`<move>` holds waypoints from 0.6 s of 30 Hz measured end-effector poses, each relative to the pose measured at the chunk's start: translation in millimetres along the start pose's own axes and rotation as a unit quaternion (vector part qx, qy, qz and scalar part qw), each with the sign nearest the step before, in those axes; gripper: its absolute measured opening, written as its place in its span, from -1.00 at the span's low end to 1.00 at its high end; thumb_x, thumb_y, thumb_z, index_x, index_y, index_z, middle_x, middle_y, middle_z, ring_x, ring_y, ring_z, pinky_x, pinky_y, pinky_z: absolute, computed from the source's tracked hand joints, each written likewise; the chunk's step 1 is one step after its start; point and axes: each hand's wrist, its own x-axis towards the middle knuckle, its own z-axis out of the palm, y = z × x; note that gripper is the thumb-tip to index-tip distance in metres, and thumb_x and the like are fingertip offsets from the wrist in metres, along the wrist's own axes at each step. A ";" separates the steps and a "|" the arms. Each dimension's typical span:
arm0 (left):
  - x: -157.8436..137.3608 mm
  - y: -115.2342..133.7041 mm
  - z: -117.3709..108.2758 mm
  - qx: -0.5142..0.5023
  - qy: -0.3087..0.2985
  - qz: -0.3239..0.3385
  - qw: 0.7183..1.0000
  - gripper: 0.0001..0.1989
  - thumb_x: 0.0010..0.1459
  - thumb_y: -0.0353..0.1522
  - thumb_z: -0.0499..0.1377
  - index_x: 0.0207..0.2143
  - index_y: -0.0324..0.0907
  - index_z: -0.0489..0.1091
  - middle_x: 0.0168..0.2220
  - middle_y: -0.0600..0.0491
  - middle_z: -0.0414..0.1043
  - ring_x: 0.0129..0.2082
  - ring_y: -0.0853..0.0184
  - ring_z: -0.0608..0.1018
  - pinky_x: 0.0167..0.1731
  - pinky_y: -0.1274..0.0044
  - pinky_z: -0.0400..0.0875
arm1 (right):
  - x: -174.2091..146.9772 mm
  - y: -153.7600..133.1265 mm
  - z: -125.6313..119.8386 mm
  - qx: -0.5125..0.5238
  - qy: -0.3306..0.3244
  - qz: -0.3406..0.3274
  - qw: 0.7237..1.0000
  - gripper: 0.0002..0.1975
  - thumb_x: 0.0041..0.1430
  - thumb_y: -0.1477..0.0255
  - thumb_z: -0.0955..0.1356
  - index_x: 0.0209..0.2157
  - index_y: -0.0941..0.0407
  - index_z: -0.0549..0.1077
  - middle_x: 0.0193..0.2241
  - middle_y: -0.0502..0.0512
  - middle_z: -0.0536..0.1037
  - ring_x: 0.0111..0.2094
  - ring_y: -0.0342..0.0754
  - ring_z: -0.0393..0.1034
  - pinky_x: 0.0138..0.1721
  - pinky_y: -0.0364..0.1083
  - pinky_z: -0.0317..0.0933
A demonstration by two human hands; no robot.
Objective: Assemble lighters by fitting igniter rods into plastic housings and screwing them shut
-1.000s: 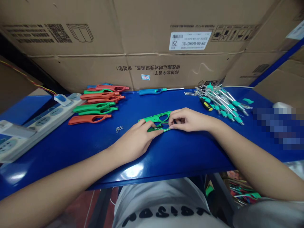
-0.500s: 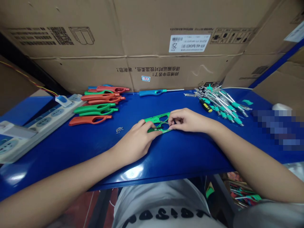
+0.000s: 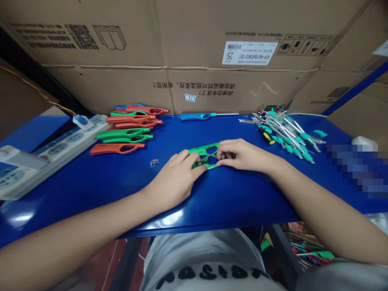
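Two green lighter casing halves (image 3: pixel 197 151) lie side by side on the blue table, their hollow insides and handle holes facing up. My left hand (image 3: pixel 176 178) has thumb and index finger closed on the nearer half at its left part, where a dark small part shows. At the right end, my right hand (image 3: pixel 242 155) is pinched over the handle holes. A thin dark line, maybe a wire, runs to its fingertips; what they grip is hidden. Left of my left hand lies a small heap of screws (image 3: pixel 154 163).
Orange, green and blue lighter handles (image 3: pixel 118 148) are stacked at the left, beside a white power strip (image 3: pixel 57 149). A blue lighter (image 3: pixel 197 117) lies against the cardboard wall (image 3: pixel 194 52). Metal lighter tubes with teal parts (image 3: pixel 287 133) and a yellow-black screwdriver (image 3: pixel 266 136) are heaped at the right.
The view has shifted slightly. Both hands stay at the green casing halves, and their fingers have barely moved.
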 end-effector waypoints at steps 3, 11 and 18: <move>-0.8 -0.1 -0.1 0.003 0.002 -0.003 1.000 -0.62 0.30 -0.54 0.04 0.10 -0.18 0.45 -0.06 -0.15 0.38 -0.11 0.11 0.37 -0.12 0.30 0.39 | 0.8 -1.7 1.2 -0.036 0.005 -0.007 0.999 -0.83 0.24 0.37 0.41 -0.38 0.15 0.41 -0.44 0.00 0.40 -0.46 -0.17 0.23 -0.41 -0.16 0.11; -0.4 -0.8 0.8 0.015 -0.005 -0.005 1.000 -0.65 0.31 -0.54 0.03 0.05 -0.18 0.46 -0.05 -0.14 0.38 -0.11 0.11 0.37 -0.14 0.30 0.39 | -0.5 -2.3 -2.1 -0.006 -0.016 0.005 1.000 -0.91 0.25 0.43 0.38 -0.34 0.15 0.45 -0.33 0.05 0.47 -0.42 -0.16 0.28 -0.37 -0.15 0.16; -0.6 -3.1 1.2 0.020 -0.010 0.003 1.000 -0.64 0.32 -0.52 0.03 0.07 -0.16 0.47 -0.08 -0.13 0.40 -0.13 0.11 0.38 -0.15 0.31 0.41 | 0.8 -3.6 -1.0 -0.022 -0.008 0.002 1.000 -0.91 0.26 0.42 0.36 -0.33 0.14 0.46 -0.36 0.06 0.46 -0.43 -0.14 0.26 -0.37 -0.13 0.15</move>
